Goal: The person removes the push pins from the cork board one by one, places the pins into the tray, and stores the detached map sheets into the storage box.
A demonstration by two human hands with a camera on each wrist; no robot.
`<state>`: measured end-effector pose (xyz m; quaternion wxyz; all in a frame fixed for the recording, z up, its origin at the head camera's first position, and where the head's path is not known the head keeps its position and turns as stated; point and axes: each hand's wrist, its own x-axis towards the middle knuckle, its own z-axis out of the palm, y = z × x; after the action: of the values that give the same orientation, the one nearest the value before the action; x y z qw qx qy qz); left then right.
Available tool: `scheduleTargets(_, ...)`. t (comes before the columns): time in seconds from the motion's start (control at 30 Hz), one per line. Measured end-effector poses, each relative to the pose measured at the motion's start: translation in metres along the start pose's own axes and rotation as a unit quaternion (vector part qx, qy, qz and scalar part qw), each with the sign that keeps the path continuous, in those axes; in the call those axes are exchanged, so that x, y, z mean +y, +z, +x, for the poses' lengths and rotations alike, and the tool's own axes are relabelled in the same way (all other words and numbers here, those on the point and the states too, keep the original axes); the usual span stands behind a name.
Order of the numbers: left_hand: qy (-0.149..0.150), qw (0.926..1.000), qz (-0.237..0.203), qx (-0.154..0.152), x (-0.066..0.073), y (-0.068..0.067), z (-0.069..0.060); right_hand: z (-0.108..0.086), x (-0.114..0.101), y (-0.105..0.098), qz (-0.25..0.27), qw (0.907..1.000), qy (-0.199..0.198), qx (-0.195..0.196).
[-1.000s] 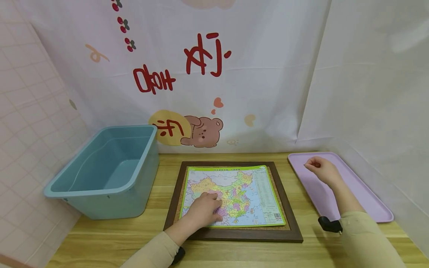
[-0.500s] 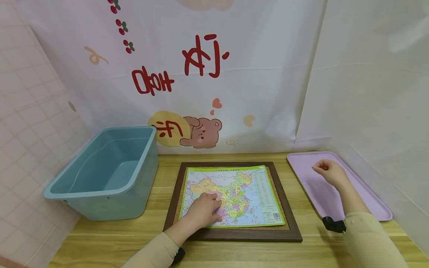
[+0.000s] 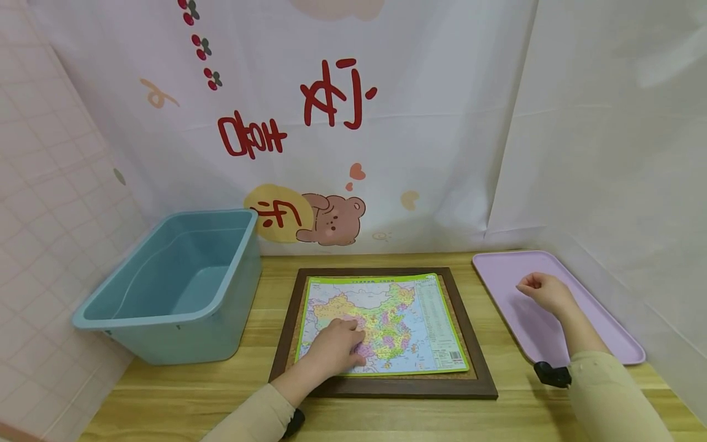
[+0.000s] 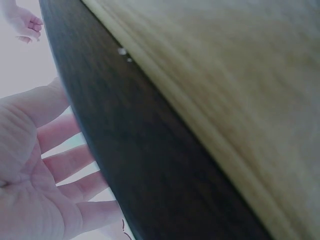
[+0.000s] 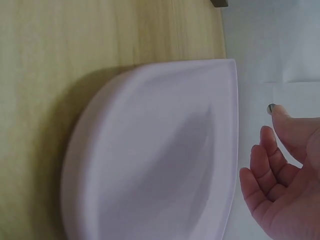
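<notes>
The map sheet (image 3: pixel 436 325) lies on a cork board with a dark brown frame (image 3: pixel 409 388); the frame border (image 4: pixel 115 110) crosses the left wrist view. My left hand (image 3: pixel 334 347) rests on the map's lower left part, its fingers spread; the palm (image 4: pixel 30 170) shows in the left wrist view. Over the purple tray (image 3: pixel 596 325), my right hand (image 3: pixel 549 294) hangs raised, thumb and forefinger together. A small, dark, shiny thing (image 5: pixel 271 108) is at the thumb tip of my right hand (image 5: pixel 290 185), apparently pinched; what it is I cannot tell.
A deep blue-green tub (image 3: pixel 234 301) stands left of the frame on the wooden table (image 3: pixel 188 399). Behind the table hangs a white printed cloth (image 3: pixel 436 123). The purple tray (image 5: pixel 150 160) lies to the right, beside the cloth wall.
My right hand has moved a little to the right and slightly down, further over the tray. The left hand keeps its place on the map.
</notes>
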<state>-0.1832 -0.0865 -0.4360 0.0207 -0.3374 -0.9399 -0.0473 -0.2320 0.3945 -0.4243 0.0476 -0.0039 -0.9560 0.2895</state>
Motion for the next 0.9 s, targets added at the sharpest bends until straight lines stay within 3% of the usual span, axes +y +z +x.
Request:
scheduleTargets(0.4,0.006,0.9999,0.004,0.009,-0.0003,-0.0004,-0.0013,0.0020,0.0053,-0.0022,-0.021,0.9990,0.005,-0.038)
scheduleTargets(0.9,0.005,0.9999,0.010,0.011,-0.0001,0.0000,-0.0006,0.0019,0.0077,-0.0034,-0.044,0.9976,0.012,-0.052)
